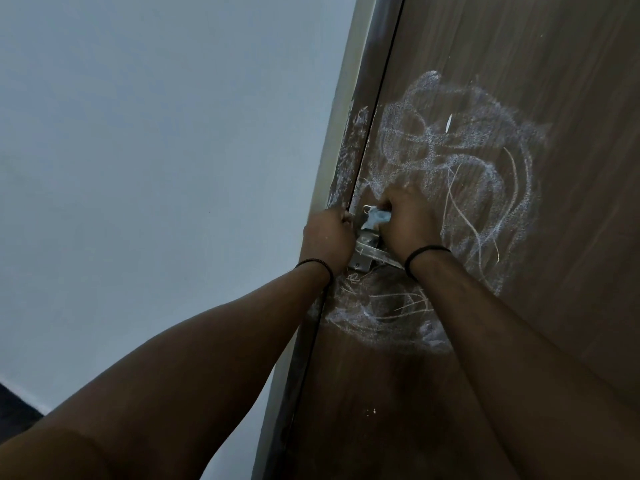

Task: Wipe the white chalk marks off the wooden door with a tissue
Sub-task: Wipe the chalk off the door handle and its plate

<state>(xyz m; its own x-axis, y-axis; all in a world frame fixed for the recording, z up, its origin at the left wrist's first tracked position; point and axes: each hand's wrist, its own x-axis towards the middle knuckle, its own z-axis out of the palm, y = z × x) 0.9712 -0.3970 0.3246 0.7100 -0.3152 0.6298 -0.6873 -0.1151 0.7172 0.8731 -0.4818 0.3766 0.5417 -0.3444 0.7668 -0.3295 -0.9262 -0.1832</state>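
The brown wooden door [519, 64] fills the right side of the view. White chalk marks [460, 157] sprawl in loops and smears above the metal latch [367, 252], with another chalky patch [381, 313] below it. My right hand [407, 220] grips a crumpled pale tissue [375, 217] and presses it against the door just above the latch. My left hand [327, 239] has its fingers curled round the door's edge beside the latch. Most of the tissue is hidden under my fingers.
A pale wall [156, 168] takes up the left half. The door frame [349, 133], smeared with chalk, runs diagonally between wall and door. A dark strip of floor [14, 403] shows at the lower left.
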